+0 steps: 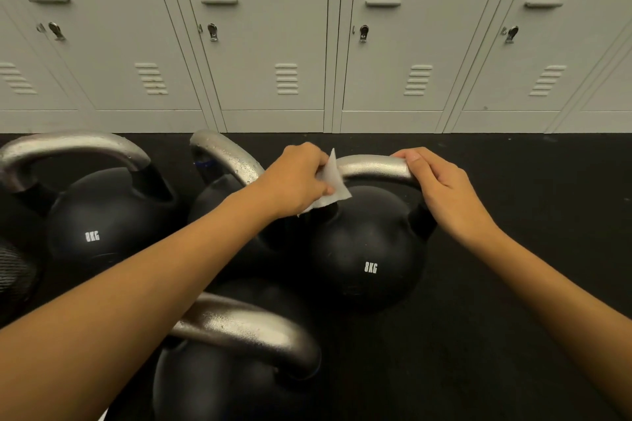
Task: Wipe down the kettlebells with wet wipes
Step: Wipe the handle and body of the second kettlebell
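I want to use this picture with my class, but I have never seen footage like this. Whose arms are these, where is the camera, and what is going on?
There is one picture, taken by a camera worn on a person's head, looking down at their own bare hands. On the black rubber floor before grey metal lockers stand black round kettlebells with silver handles. The left hand pinches a white wet wipe against the handle of the right-most 8KG kettlebell. The right hand grips that handle's other end.
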The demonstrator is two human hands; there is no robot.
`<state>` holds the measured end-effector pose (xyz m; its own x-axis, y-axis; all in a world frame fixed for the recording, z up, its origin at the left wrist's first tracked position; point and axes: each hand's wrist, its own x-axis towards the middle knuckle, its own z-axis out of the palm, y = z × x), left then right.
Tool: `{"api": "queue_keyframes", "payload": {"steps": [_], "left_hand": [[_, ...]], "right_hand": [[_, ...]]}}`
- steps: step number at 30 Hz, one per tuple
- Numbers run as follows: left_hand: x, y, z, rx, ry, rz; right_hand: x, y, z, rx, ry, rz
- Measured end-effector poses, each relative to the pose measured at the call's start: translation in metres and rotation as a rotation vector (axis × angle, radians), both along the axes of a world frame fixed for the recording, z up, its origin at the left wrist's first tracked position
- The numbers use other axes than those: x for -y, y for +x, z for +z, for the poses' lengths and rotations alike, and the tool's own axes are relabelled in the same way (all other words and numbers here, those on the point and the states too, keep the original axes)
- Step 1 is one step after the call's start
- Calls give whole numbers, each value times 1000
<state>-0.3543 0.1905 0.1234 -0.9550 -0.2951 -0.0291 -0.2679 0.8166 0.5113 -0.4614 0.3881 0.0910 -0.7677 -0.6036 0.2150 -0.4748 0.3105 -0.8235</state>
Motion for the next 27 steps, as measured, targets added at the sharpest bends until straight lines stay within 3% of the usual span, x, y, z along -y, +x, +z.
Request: {"api": "queue_keyframes", "payload": {"steps": [5, 12, 18, 23, 27], "left_hand": [[-10, 1, 6, -78, -7, -152], [-4, -2, -2, 118, 510, -34], [-23, -22, 20, 118, 325, -137], [0, -22, -5, 196, 499, 82], [-4, -38, 0, 183, 538, 57]], "right_hand": [[0, 0, -2, -4, -6, -3], [1, 0, -1, -8, -17, -12], [1, 0, -2, -20, -21, -11], [1, 0, -1, -24, -18, -2], [0, 0, -2, -27, -26, -9]]}}
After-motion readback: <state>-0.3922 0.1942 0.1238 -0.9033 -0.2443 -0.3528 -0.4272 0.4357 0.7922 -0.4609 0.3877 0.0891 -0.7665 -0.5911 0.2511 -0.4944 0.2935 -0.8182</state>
